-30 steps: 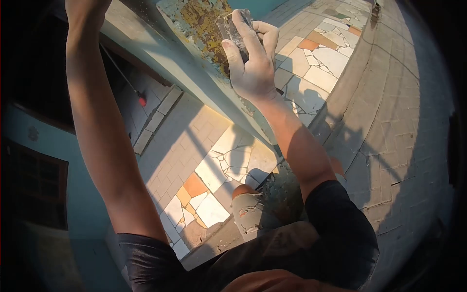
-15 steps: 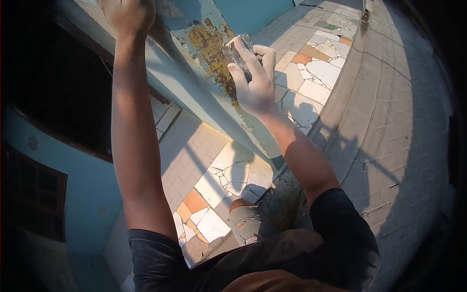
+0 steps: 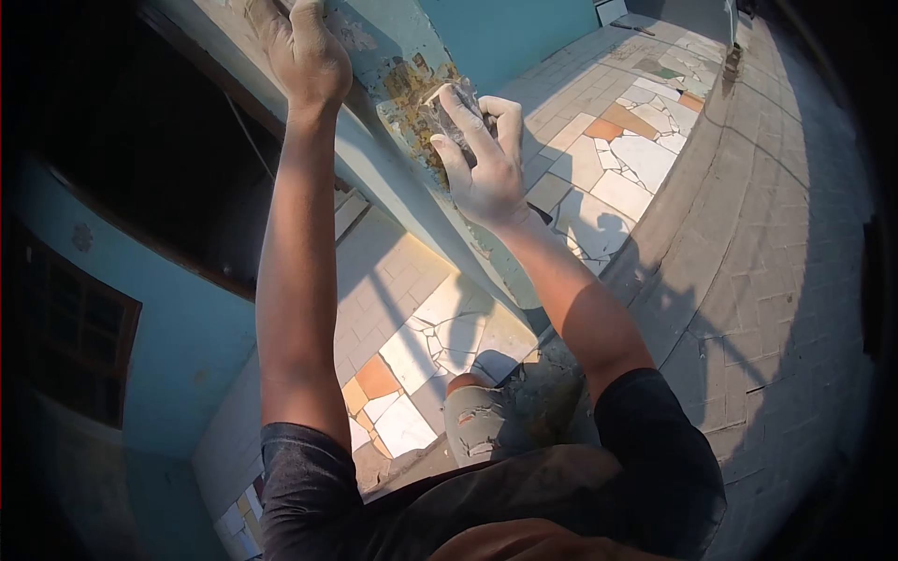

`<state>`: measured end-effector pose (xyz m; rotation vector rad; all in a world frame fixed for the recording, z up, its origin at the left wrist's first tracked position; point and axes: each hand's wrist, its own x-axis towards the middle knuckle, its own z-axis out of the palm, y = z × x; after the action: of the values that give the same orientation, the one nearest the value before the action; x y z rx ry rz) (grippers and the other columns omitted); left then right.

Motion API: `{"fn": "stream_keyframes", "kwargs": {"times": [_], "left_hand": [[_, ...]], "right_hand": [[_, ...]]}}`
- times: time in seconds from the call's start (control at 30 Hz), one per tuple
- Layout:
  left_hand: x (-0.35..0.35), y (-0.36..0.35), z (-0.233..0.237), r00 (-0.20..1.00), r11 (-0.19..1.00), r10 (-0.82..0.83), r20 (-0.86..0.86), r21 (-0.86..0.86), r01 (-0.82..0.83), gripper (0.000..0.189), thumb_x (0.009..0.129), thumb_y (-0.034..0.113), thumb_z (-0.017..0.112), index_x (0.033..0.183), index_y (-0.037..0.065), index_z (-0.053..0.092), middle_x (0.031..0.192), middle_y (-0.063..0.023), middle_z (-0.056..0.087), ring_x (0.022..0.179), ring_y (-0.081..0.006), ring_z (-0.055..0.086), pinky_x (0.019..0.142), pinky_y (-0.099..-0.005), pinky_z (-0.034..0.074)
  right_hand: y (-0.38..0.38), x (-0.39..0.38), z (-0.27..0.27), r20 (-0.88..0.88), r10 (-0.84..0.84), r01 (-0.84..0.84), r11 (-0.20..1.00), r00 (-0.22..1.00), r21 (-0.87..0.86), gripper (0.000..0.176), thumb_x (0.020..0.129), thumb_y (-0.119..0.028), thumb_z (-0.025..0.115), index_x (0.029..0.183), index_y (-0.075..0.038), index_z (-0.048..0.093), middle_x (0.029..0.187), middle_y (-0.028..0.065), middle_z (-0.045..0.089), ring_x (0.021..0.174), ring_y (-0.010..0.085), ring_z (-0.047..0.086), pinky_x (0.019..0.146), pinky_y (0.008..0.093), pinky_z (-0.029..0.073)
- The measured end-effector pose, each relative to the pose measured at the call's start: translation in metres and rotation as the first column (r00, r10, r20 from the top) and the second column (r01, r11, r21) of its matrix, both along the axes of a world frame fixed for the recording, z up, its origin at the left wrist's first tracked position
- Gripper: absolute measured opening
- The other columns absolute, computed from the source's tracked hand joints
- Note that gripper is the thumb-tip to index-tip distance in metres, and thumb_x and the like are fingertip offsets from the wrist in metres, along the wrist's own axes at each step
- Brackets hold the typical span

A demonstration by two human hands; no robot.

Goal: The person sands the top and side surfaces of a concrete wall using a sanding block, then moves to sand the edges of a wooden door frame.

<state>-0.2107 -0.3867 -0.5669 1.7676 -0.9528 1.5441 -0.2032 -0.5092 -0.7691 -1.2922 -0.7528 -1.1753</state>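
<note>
A pale blue-green pillar (image 3: 379, 171) runs diagonally through the view, its paint peeled to a rough yellow-brown patch (image 3: 402, 89). Dusty my right hand (image 3: 482, 154) has its fingers bent around a crumpled, clear and greyish piece of plastic (image 3: 449, 105), which lies against the peeled patch. Higher up on the left, my left hand (image 3: 304, 51) rests at the pillar's pale edge; its fingertips are partly cut off by the top of the frame, and no object shows in it.
Below are paving with irregular white and orange stone pieces (image 3: 402, 425) and my knee in torn trousers (image 3: 477, 425). A blue wall with a dark window (image 3: 75, 337) stands at the left. A grey paved strip (image 3: 748, 280) runs along the right.
In the view, both hands and the pillar have shifted right and slightly down. My right hand with the plastic now covers more of the peeled patch. More of my left hand shows.
</note>
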Motion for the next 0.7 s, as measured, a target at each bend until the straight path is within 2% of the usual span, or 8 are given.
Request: {"fn": "stream_keyframes", "kwargs": {"times": [0.1,0.2,0.33,0.4,0.47,0.57,0.67,0.7], "left_hand": [[-0.006,-0.006,-0.02,1.0,0.999,0.0,-0.029,-0.039,-0.001,0.068,0.103,0.021,0.053,0.16,-0.004,0.026,0.164,-0.0186,0.032,0.145,-0.0254,0.04,0.119,-0.036,0.033],[-0.006,-0.009,-0.024,1.0,0.998,0.003,-0.031,-0.061,-0.005,0.067,0.104,0.023,0.051,0.16,-0.005,0.026,0.165,-0.019,0.031,0.145,-0.0251,0.04,0.119,-0.0354,0.032],[-0.007,-0.007,-0.027,0.999,0.997,0.031,-0.043,-0.071,-0.034,0.067,0.105,0.024,0.049,0.16,-0.006,0.025,0.165,-0.0195,0.031,0.145,-0.0247,0.04,0.12,-0.0347,0.031],[-0.008,-0.006,-0.028,0.998,0.997,0.045,-0.052,-0.065,-0.049,0.068,0.106,0.025,0.049,0.16,-0.006,0.025,0.166,-0.0198,0.03,0.146,-0.0245,0.04,0.12,-0.0343,0.031],[-0.007,-0.004,-0.03,0.997,0.996,0.054,-0.06,-0.067,-0.058,0.068,0.106,0.026,0.048,0.161,-0.007,0.024,0.166,-0.02,0.03,0.146,-0.0243,0.04,0.12,-0.0339,0.03],[-0.005,-0.001,-0.028,0.998,0.996,0.041,-0.043,-0.072,-0.044,0.068,0.107,0.027,0.046,0.161,-0.007,0.024,0.166,-0.0204,0.03,0.146,-0.0239,0.04,0.12,-0.0334,0.03],[-0.001,0.002,-0.024,1.0,0.998,0.02,0.003,-0.061,-0.02,0.068,0.108,0.028,0.045,0.161,-0.008,0.023,0.167,-0.0208,0.029,0.146,-0.0236,0.04,0.121,-0.0328,0.029],[-0.012,-0.001,-0.021,0.99,0.993,0.103,-0.093,0.068,-0.097,0.078,0.107,0.021,0.041,0.161,-0.01,-0.006,0.174,-0.0191,-0.001,0.156,-0.0252,0.018,0.127,-0.0358,0.014]], "right_hand": [[0.011,-0.016,-0.154,-0.13,0.0,0.001,1.0,0.992,0.01,0.053,0.089,-0.017,0.077,0.139,-0.013,0.062,0.114,0.0147,0.049,0.103,0.0324,0.05,0.094,0.044,0.043],[0.006,-0.024,-0.133,-0.132,0.004,-0.007,1.0,0.991,-0.024,0.052,0.088,-0.016,0.077,0.138,-0.014,0.063,0.114,0.0135,0.049,0.102,0.0318,0.05,0.094,0.0442,0.043],[-0.006,0.006,0.03,0.067,-0.091,0.092,0.996,0.994,-0.006,0.051,0.088,-0.018,0.078,0.137,-0.014,0.064,0.112,0.0112,0.05,0.102,0.0305,0.049,0.094,0.0441,0.043],[-0.009,0.016,0.042,0.084,-0.054,0.054,0.999,0.995,0.004,0.051,0.088,-0.019,0.078,0.137,-0.013,0.065,0.111,0.0114,0.05,0.102,0.0305,0.049,0.094,0.0446,0.043],[-0.007,0.014,0.008,0.049,0.001,-0.001,1.0,0.999,0.006,0.052,0.088,-0.019,0.078,0.138,-0.012,0.064,0.11,0.012,0.05,0.103,0.0309,0.049,0.093,0.0455,0.044],[0.002,-0.006,-0.15,-0.102,-0.011,0.013,1.0,0.995,0.014,0.055,0.088,-0.017,0.077,0.141,-0.011,0.061,0.112,0.0136,0.052,0.104,0.0327,0.05,0.094,0.046,0.045],[0.008,-0.018,-0.181,-0.164,0.0,0.001,1.0,0.986,0.007,0.057,0.088,-0.016,0.077,0.142,-0.011,0.06,0.114,0.0144,0.053,0.105,0.0338,0.05,0.096,0.0461,0.044],[0.007,-0.013,-0.142,-0.128,0.016,-0.015,1.0,0.992,0.011,0.054,0.088,-0.016,0.078,0.139,-0.011,0.062,0.114,0.0145,0.053,0.105,0.0331,0.051,0.094,0.0448,0.045]]}}
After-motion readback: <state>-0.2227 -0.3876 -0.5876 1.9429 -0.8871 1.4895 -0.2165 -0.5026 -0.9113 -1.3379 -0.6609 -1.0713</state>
